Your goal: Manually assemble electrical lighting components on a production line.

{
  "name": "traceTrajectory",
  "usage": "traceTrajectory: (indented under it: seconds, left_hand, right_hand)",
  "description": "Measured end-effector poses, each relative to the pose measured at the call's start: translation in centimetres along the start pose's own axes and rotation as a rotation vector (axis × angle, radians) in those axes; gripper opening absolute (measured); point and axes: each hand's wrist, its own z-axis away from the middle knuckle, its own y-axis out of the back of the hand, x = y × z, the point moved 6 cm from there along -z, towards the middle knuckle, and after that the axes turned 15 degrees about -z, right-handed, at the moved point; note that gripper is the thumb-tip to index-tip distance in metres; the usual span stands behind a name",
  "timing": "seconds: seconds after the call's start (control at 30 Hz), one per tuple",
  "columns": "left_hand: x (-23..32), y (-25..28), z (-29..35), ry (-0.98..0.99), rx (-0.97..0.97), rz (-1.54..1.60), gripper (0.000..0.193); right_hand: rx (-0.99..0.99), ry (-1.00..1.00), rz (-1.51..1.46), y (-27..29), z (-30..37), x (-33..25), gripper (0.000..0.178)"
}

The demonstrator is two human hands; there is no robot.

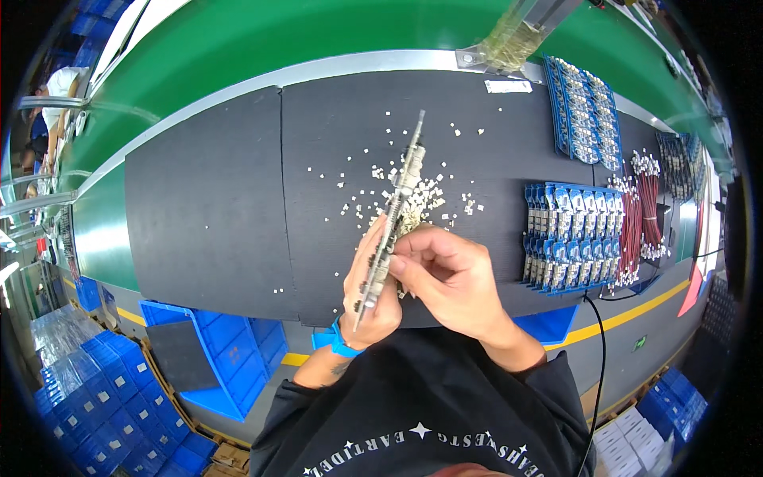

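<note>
My left hand (367,296) grips the lower end of a long narrow circuit board strip (400,199), held edge-on and pointing away from me over the black mat (207,207). My right hand (445,274) is closed beside it, its fingertips pinched against the strip's lower part; whether they hold a small part is hidden. A pile of small white components (425,195) lies scattered on the mat just beyond my hands. A blue band circles my left wrist.
Rows of blue circuit boards (568,234) lie at right, more (584,111) at the far right, with red wire bundles (640,207) beside them. A green conveyor belt (262,40) runs behind the mat. Blue bins (230,358) and stacked trays (111,413) sit below left. Another person (56,95) works far left.
</note>
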Motion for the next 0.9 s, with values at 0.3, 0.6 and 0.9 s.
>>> traceTrajectory:
  seconds: [0.3,0.6,0.9]
  left_hand:
    - [-1.6,1.0,0.5,0.066,0.064,-0.001,0.036]
    - [-2.2,-0.4,1.2,0.172,-0.062,0.087,0.040]
    - [-1.0,0.9,0.1,0.046,0.015,-0.072,0.035]
  right_hand:
    - [0.016,-0.041,0.225,1.5,0.1,-0.3,0.009]
    - [-0.025,-0.081,-0.079,-1.1,0.1,-1.6,0.009]
    - [-0.003,0.103,0.359,0.6,0.2,-2.9,0.010]
